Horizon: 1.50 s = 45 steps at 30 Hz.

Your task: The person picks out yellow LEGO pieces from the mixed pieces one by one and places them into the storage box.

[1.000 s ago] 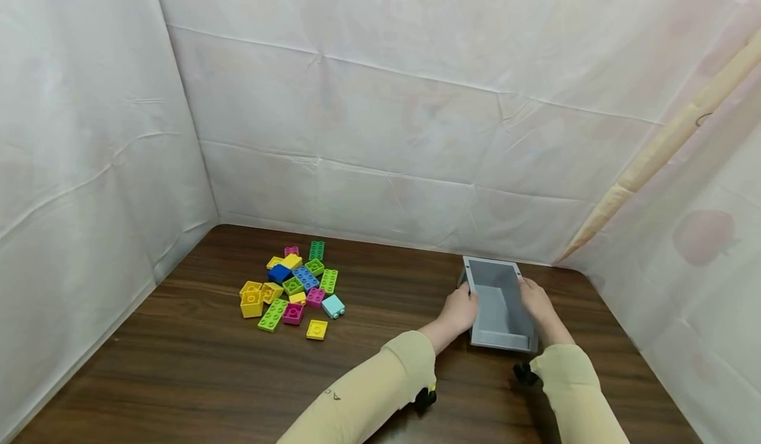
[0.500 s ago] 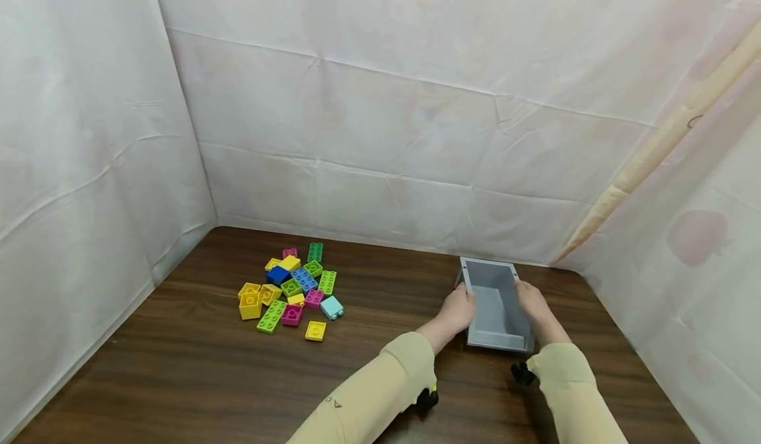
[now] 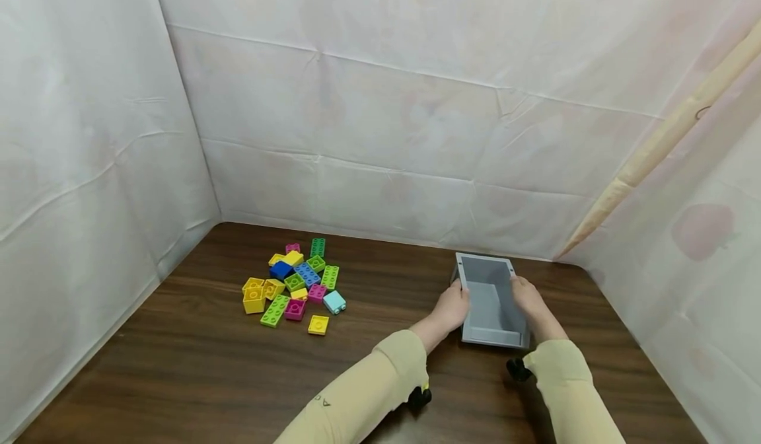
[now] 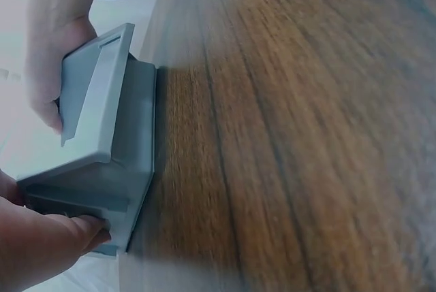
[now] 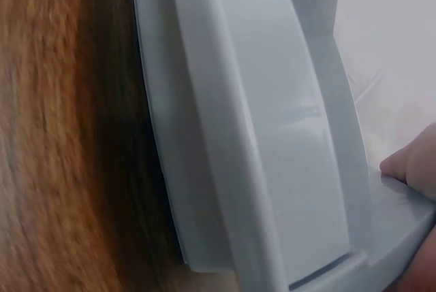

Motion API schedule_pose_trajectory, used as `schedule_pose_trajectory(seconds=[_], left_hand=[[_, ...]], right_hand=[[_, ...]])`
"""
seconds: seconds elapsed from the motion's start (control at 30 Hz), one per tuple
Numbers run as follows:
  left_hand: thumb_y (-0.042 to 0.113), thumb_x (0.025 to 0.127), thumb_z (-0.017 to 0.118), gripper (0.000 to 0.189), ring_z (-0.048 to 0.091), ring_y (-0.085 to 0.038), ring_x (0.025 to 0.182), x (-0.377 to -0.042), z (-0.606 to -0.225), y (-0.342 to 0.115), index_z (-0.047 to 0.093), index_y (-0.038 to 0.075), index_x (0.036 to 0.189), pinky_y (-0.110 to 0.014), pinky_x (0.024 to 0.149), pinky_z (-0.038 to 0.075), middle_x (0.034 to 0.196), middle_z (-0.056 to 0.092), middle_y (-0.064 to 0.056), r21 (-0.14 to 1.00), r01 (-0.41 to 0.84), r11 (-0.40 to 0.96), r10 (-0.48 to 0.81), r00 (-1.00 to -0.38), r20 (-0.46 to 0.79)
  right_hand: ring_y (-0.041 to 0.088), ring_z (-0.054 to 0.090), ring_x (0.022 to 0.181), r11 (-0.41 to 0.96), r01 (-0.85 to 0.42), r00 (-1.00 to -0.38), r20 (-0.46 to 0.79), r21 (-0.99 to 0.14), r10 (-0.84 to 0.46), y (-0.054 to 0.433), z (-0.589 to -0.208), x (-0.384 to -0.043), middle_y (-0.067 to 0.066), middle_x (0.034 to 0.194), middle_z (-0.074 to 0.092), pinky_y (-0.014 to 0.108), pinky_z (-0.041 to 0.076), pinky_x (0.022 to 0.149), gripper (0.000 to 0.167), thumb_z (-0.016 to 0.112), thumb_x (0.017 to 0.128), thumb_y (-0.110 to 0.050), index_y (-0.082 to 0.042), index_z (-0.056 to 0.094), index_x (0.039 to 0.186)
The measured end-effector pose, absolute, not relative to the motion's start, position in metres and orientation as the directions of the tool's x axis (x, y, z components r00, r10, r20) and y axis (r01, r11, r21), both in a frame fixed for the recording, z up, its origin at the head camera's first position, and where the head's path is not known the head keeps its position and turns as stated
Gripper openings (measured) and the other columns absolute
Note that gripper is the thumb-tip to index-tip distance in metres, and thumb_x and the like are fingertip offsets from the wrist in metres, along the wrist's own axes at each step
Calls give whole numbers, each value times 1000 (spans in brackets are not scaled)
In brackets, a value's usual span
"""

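Note:
A grey plastic bin [image 3: 491,337] sits at the right rear of the table, its open top facing up and nothing in it. Along its left side, my left hand [image 3: 452,306] grips the rim; in the left wrist view its fingers [image 4: 87,231] tuck below the lip. My right hand [image 3: 531,303] holds the opposite side, with the thumb on the rim and the other fingers hidden outside. The bin's lipped end wall [image 5: 238,128] fills much of the right wrist view, low over the wood.
Loose toy building bricks [image 3: 294,282] in yellow, green, blue, pink and light blue lie in a cluster at the left rear. A yellow brick [image 3: 318,325] lies slightly apart in front. White cloth [image 3: 357,113] walls the dark wooden table [image 3: 238,378] at the back and sides.
Both hands have shifted the bin slightly left along the table, keeping their grip on its sides. The bricks lie as before; the head view has moved a little.

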<state>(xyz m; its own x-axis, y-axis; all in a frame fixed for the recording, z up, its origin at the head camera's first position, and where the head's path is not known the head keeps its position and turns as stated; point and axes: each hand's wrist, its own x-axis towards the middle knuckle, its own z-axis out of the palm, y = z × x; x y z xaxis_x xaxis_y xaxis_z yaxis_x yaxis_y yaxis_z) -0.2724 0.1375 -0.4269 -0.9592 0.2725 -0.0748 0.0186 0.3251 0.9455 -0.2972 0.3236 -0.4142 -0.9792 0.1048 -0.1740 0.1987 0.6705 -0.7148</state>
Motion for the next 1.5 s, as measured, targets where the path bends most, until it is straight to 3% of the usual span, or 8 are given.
schedule_pose_trajectory(seconds=[0.5, 0.73, 1.03, 1.5], left_hand=[[15, 102, 34, 47, 34, -32, 136, -268, -431, 116, 28, -8, 144, -43, 111, 29, 146, 36, -22, 949, 60, 308, 268, -963, -26], [19, 103, 32, 51, 27, -33, 139, -263, -432, 102, 22, -8, 145, -45, 113, 25, 150, 28, -21, 958, 38, 285, 295, -954, -50], [17, 103, 30, 50, 28, -35, 138, -256, -432, 80, 22, -9, 145, -48, 112, 26, 148, 31, -23, 959, 58, 279, 311, -950, -33], [16, 103, 30, 49, 28, -37, 137, -249, -433, 51, 21, -8, 145, -50, 111, 26, 148, 31, -24, 958, 49, 283, 321, -946, -46]], right_hand=[[47, 13, 138, 632, 204, -979, -175, -748, 109, 299, -417, -289, 35, 148, 15, 56, 15, 112, 58, 13, 103, -27, 16, 15, 143], [48, 13, 137, 634, 182, -983, -149, -752, 106, 286, -419, -285, 37, 147, 16, 55, 14, 113, 56, 14, 103, -24, 17, 16, 142], [46, 12, 139, 570, 220, -975, -182, -791, 124, 265, -420, -280, 31, 151, 10, 59, 17, 110, 56, 14, 103, -27, 5, 6, 148], [45, 11, 140, 475, 203, -979, -169, -856, 114, 236, -419, -266, 30, 152, 11, 59, 15, 111, 54, 15, 103, -25, 3, 5, 149]])
